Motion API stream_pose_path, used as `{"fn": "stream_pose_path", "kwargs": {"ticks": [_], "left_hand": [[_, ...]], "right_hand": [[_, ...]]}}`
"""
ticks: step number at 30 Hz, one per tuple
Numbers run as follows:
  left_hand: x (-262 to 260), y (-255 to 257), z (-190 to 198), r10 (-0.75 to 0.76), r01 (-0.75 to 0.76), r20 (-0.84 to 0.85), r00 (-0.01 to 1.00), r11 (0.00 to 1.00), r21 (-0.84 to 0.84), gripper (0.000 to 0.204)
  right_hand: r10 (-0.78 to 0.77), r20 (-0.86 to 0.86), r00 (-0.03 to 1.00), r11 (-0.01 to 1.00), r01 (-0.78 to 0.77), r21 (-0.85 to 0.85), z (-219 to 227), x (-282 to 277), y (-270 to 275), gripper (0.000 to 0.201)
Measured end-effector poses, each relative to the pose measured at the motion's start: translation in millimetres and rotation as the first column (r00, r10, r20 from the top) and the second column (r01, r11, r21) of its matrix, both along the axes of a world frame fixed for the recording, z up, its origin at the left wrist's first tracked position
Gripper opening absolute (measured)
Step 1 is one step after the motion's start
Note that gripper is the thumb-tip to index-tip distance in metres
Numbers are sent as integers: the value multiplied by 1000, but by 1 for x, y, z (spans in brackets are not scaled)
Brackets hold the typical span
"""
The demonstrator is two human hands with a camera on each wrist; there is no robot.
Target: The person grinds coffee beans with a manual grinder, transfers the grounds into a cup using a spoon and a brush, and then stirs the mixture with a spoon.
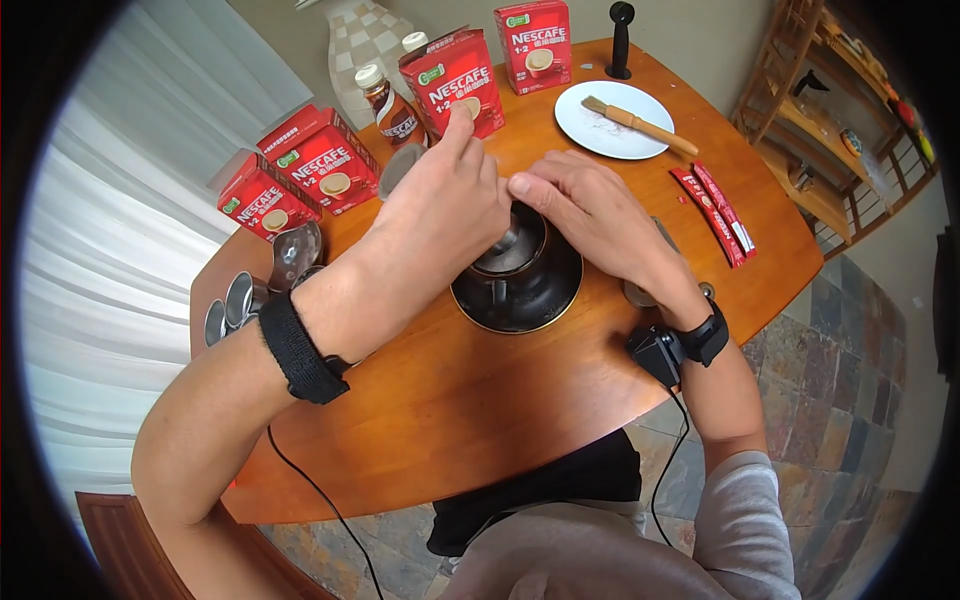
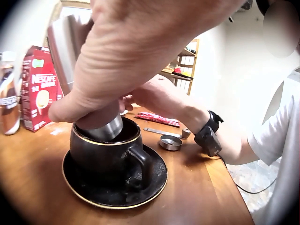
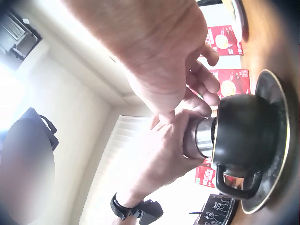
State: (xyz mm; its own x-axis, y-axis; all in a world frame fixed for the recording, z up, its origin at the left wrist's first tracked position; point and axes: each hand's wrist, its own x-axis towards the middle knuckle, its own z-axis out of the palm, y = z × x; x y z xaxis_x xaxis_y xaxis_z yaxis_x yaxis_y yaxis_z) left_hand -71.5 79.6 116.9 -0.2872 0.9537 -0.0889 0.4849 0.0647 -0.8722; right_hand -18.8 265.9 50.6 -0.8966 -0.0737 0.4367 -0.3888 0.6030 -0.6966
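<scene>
Silver metal cups are sitting leftmost. The left hand is gripping a silver metal cylinder, its end dipping into a black, gold-rimmed cup. The right hand is curving loosely, holding nothing visible. A round white plate is bearing powder.

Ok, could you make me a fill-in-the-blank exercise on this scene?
The black cup sits on a black, gold-rimmed ____.
The steel cylinder at the cup's mouth is in the grip of the person's ____ hand.
The wooden-handled brush lies with its bristles over a round white ____.
The red boxes bear the brand name ____.

Missing words: saucer; left; plate; NESCAFE.
</scene>
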Motion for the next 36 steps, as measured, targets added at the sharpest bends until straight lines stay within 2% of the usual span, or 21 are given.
{"fn": "stream_pose_path", "kwargs": {"ticks": [3,6,8,11,14,17,20,23,24,26,31,33,36], "left_hand": [[1,-1,0,-33,32,22,999,998,52,16],[3,0,4,16,-16,27,1000,1000,-6,14],[1,-3,3,-43,43,9,999,999,2,13],[-2,-4,1,-75,74,26,997,997,13,12],[0,-3,1,-54,54,30,998,999,1,12],[0,-2,2,-42,43,6,999,999,-26,13],[0,-1,7,-68,67,-15,998,997,-49,13],[-4,-1,6,-51,52,32,998,998,-42,13],[-6,-3,6,-34,36,56,998,999,-36,13],[-9,-5,7,-65,66,44,997,997,-28,13],[-10,-3,10,-77,78,23,997,997,-9,12],[-11,-2,9,-67,66,33,997,998,19,10],[-8,2,9,7,-3,53,999,998,-68,9]], "right_hand": [[-8,-14,1000,1000,8,10,-1,-1,2,36],[24,-16,1000,998,-24,50,0,-1,3,32],[52,-5,999,998,-52,42,-1,0,3,29],[56,119,991,996,-46,-82,2,3,4,23],[73,196,978,996,-63,-56,3,3,8,23],[200,188,961,972,-171,-160,2,3,9,27],[257,74,964,958,-244,-147,-8,4,5,29],[224,21,974,975,-223,-11,-4,7,4,24],[199,106,974,973,-183,-142,3,11,8,18],[202,105,974,969,-183,-164,5,11,8,16],[202,107,974,962,-177,-206,7,10,9,13],[217,90,972,966,-201,-164,-3,5,6,15],[187,69,980,974,-176,-143,-11,7,3,22]]}}
